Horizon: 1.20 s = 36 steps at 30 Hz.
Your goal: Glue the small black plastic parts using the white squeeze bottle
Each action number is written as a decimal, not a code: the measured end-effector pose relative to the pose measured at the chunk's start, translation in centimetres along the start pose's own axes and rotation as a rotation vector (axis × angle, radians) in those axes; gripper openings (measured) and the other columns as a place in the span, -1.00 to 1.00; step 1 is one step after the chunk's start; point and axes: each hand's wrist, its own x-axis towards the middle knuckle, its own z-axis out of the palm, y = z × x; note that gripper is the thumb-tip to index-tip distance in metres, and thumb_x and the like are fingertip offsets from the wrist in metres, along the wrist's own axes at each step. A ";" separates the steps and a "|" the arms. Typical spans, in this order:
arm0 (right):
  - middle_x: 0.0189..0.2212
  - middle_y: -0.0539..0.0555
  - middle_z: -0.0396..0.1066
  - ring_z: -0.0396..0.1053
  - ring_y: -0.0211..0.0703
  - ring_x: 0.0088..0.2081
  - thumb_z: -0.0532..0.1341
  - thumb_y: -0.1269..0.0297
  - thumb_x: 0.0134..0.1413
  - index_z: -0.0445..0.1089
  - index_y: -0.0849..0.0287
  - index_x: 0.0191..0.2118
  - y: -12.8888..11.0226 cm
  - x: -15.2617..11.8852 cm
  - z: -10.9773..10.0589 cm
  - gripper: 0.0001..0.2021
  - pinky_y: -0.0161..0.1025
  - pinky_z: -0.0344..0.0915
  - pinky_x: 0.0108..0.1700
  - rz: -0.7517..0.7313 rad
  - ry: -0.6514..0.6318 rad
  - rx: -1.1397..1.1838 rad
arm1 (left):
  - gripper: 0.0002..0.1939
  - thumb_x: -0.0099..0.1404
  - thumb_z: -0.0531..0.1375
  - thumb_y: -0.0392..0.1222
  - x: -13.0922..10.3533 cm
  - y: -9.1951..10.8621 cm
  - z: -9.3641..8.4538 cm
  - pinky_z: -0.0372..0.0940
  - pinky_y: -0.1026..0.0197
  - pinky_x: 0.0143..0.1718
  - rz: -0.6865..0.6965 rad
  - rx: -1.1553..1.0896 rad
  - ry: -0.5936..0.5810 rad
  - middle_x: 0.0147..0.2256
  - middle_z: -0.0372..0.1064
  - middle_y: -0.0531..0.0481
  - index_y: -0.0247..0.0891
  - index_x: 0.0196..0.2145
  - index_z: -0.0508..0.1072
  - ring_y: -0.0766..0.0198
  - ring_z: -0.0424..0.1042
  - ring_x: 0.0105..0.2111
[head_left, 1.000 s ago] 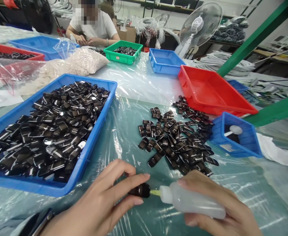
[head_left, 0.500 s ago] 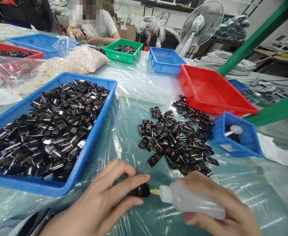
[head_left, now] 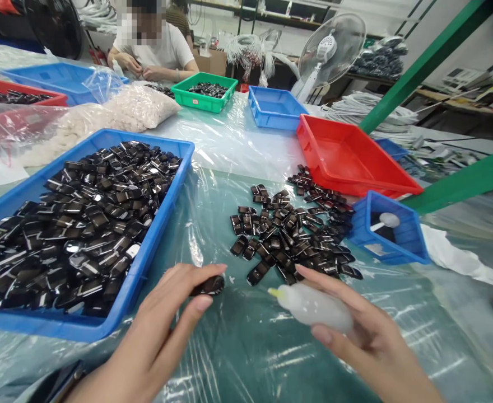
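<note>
Between its thumb and fingers, my left hand grips one glossy black piece, just right of the big blue tray's near corner. My right hand is closed around a translucent white squeeze bottle, its yellowish tip pointing left, apart from the piece. Beyond the bottle, a loose pile of similar black pieces lies on the plastic-covered table. The large blue tray at the left is heaped with the same kind of pieces.
A small blue bin holds a white round-headed item. Behind the pile are a red tray and a blue tray. Farther back, a person sits near a green tray. A green bar crosses the right side.
The bottle tip has come away from the black piece. My left hand has moved left with the piece, and the bottle is now tilted differently. The whole view has shifted slightly.
</note>
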 end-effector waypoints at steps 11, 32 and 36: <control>-0.12 0.08 0.37 0.38 -0.07 -0.13 0.31 0.27 0.05 0.25 0.00 -0.04 1.6 0.3 2.5 -0.65 -0.13 0.39 -0.17 -0.237 0.265 -0.169 | -0.76 0.48 -0.08 -0.04 -0.2 0.3 1.2 0.34 0.20 -0.20 -0.168 -0.099 0.089 -0.21 0.39 0.01 -0.08 0.01 0.24 0.20 0.43 -0.19; -0.36 0.08 0.37 0.41 -0.10 -0.34 0.00 0.48 0.18 0.31 0.13 -0.30 -2.1 1.6 8.4 -0.82 -0.19 0.39 -0.37 -0.261 -0.158 -0.253 | -0.76 0.47 -0.04 -0.28 -0.6 -0.5 1.5 0.25 0.12 -0.15 0.234 0.002 -0.008 -0.14 0.37 -0.07 -0.14 0.05 0.21 0.15 0.34 -0.16; -0.45 -0.02 0.31 0.30 -0.31 -0.58 0.04 0.28 0.23 0.27 0.11 -0.24 -3.0 1.4 7.2 -0.91 -0.35 0.34 -0.57 -0.075 -0.250 0.109 | -0.75 0.47 -0.05 -0.27 -0.6 -0.5 1.3 0.24 0.14 -0.19 0.250 0.004 -0.013 -0.18 0.36 -0.07 -0.14 0.06 0.21 0.15 0.35 -0.20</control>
